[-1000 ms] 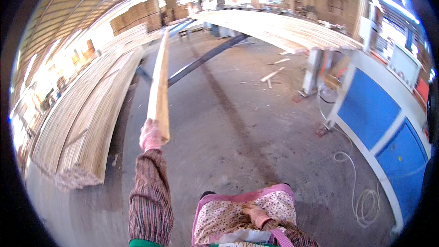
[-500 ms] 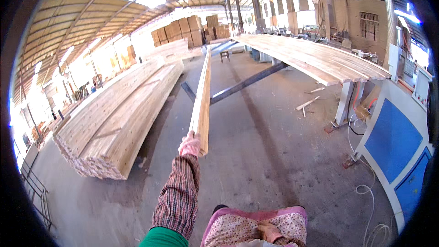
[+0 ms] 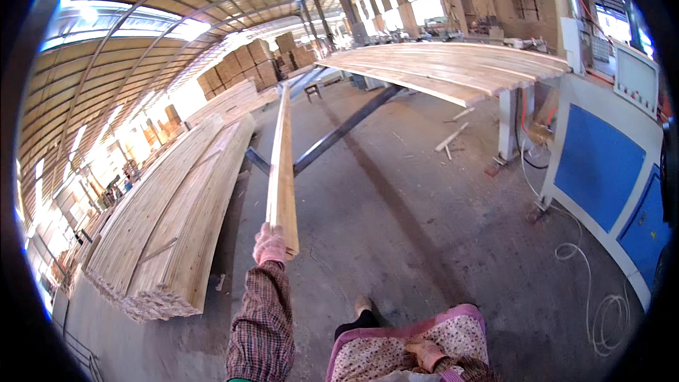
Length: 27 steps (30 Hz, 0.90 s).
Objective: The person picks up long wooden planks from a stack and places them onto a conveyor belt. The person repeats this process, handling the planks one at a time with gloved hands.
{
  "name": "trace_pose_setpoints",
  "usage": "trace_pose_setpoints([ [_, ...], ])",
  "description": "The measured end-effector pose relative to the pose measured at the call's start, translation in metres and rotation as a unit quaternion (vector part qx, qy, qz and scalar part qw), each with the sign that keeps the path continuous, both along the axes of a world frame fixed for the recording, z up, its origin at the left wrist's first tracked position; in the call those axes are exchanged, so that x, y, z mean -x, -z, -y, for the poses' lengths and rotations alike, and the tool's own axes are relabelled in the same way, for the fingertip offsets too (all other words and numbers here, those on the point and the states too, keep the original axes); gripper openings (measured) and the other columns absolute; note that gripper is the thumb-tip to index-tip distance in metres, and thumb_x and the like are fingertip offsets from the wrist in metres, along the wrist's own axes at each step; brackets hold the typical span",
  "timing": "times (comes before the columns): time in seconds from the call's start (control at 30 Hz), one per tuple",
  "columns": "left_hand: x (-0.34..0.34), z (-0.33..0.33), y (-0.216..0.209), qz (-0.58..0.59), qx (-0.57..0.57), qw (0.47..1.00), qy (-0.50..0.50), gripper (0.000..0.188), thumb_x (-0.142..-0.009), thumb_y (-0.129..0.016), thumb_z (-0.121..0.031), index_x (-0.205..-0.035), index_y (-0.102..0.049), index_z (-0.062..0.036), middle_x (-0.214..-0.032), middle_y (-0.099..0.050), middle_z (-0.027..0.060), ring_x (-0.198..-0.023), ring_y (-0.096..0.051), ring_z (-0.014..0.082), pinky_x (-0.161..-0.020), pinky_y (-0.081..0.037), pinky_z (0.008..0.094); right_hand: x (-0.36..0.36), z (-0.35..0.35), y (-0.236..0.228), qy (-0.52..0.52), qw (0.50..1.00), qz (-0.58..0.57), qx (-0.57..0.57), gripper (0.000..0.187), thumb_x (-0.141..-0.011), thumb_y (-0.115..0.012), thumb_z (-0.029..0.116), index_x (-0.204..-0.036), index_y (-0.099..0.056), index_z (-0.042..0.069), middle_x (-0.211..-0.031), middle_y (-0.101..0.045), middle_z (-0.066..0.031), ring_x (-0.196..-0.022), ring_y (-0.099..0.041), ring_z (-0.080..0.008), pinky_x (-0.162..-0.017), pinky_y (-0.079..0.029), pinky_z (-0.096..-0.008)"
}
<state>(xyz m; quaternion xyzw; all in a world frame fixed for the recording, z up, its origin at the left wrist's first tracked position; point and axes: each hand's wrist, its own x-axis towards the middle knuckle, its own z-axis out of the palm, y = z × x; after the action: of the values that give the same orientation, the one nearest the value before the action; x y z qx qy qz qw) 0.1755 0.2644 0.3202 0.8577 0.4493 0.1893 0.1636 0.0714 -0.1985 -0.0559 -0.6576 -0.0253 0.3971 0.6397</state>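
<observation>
My left hand (image 3: 269,242), in a pink glove, is closed around the near end of a long, narrow wooden board (image 3: 284,191). The board points away from me; its end shows a seam, so it may be more than one piece. Farther along it passes over a dark metal bar (image 3: 346,131); whether they touch I cannot tell. Low in the view, my right hand (image 3: 425,354) lies against the flowered, pink-edged apron (image 3: 375,350). Nothing shows in it, and its fingers look loosely extended, though partly blurred.
A long stack of boards (image 3: 163,240) lies at left. At right, boards side by side (image 3: 453,71) form a raised surface beside a blue and white machine cabinet (image 3: 598,163). A pale hose (image 3: 590,297) coils on the floor near wood scraps (image 3: 453,138). Brown stacks (image 3: 240,67) stand far back.
The view has turned to the right, so the scene sits farther left. One of my feet now shows ahead of the apron. My left hand keeps its hold on the board.
</observation>
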Motion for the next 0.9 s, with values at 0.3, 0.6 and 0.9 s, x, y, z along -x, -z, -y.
trace_pose_setpoints([
  [0.3, -0.022, 0.130, -0.012, 0.054, -0.290, 0.924, 0.244, 0.091, -0.085, -0.082, -0.053, -0.159, -0.045, -0.0162, -0.169, -0.032, 0.0205, -0.156, -0.032, 0.0395, -0.128, -0.028, 0.0541, 0.003, -0.005, -0.022, 0.035, 0.996, -0.077, -0.035, 0.034, -0.097, -0.072, 0.031, -0.122, -0.075, 0.007, -0.067, -0.056, -0.0004, -0.052, -0.046, -0.0124, -0.048, -0.032, -0.0326],
  [0.6, -0.129, 0.303, -0.088, 0.198, -0.348, 0.804, 0.440, 0.101, -0.080, -0.084, -0.057, -0.161, -0.040, -0.0150, -0.166, -0.033, 0.0214, -0.153, -0.033, 0.0426, -0.127, -0.027, 0.0562, 0.000, -0.016, 0.014, 0.091, 0.989, 0.048, -0.108, 0.037, -0.099, -0.072, 0.028, -0.128, -0.074, 0.006, -0.097, -0.073, -0.0038, -0.073, -0.059, -0.0127, -0.061, -0.045, -0.0311],
  [0.9, -0.183, 0.385, -0.133, -0.058, -0.416, 0.825, 0.378, 0.111, -0.079, -0.073, -0.078, -0.166, -0.033, -0.0220, -0.174, -0.022, 0.0175, -0.161, -0.022, 0.0366, -0.131, -0.015, 0.0519, 0.001, -0.003, 0.037, 0.069, 0.961, 0.258, -0.075, 0.039, -0.101, -0.071, 0.021, -0.134, -0.072, 0.002, -0.128, -0.075, -0.0064, -0.110, -0.066, -0.0169, -0.090, -0.052, -0.0310],
])
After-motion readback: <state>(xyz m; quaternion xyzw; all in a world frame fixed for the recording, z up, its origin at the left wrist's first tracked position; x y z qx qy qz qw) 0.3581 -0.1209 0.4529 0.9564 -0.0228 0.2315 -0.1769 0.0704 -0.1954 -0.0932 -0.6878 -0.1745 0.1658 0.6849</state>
